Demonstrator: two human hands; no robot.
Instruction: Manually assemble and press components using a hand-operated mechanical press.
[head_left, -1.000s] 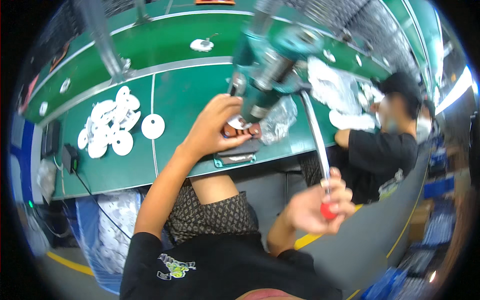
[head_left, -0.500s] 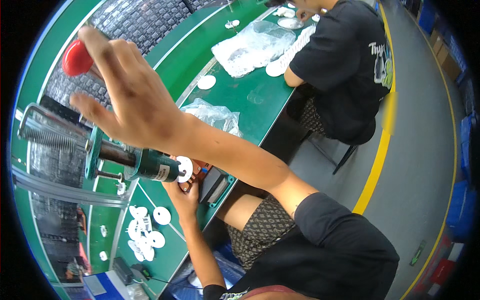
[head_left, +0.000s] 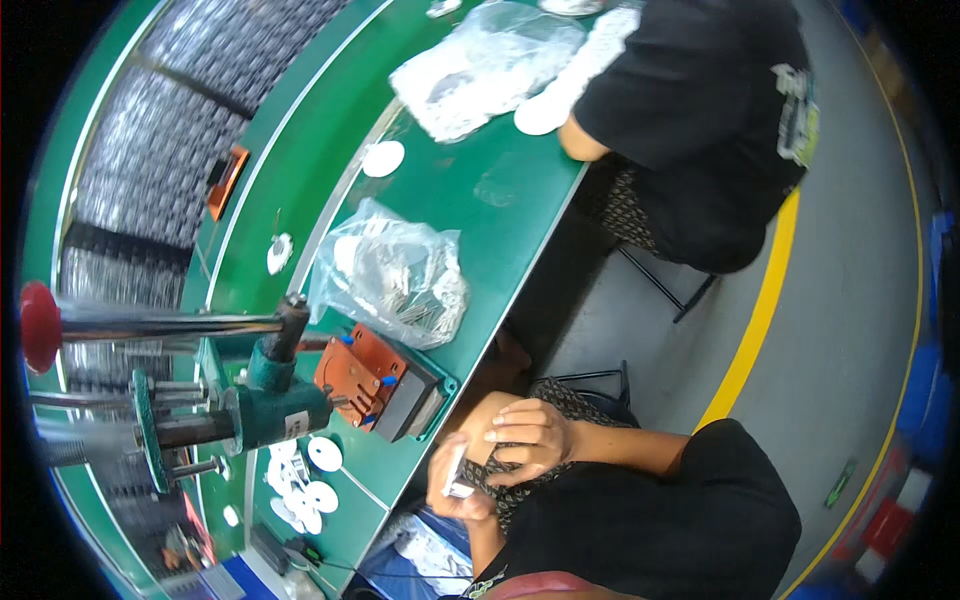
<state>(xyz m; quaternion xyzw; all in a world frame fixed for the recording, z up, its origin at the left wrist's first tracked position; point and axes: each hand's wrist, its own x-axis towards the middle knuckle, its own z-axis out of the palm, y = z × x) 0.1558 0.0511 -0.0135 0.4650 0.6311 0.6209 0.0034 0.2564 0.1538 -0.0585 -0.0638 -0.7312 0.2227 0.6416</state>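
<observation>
My left hand (head_left: pixel 462 482) is closed around a thin white disc-shaped part (head_left: pixel 455 468), seen nearly edge-on above my lap. Close beside it on the right, my right hand (head_left: pixel 532 440) has curved fingers with gaps between them, and I see nothing held there. Ahead stands a green hand press (head_left: pixel 285 415) whose lever (head_left: pixel 180 327) ends in a red knob (head_left: pixel 40 328). Under its ram sits an orange fixture (head_left: pixel 362 378) with blue pieces, fixed to a dark block (head_left: pixel 410 400). No hand touches the press.
A clear bag (head_left: pixel 390 275) of small white parts lies beyond the fixture on the green table (head_left: pixel 490 235). Loose white discs (head_left: pixel 295 490) are piled left of it. Another person (head_left: pixel 700 130) sits at the far right, near a larger plastic bag (head_left: pixel 485 70).
My right hand has let go of the red knob and come back to my lap. My left hand has left the fixture with the white disc. The view has shifted.
</observation>
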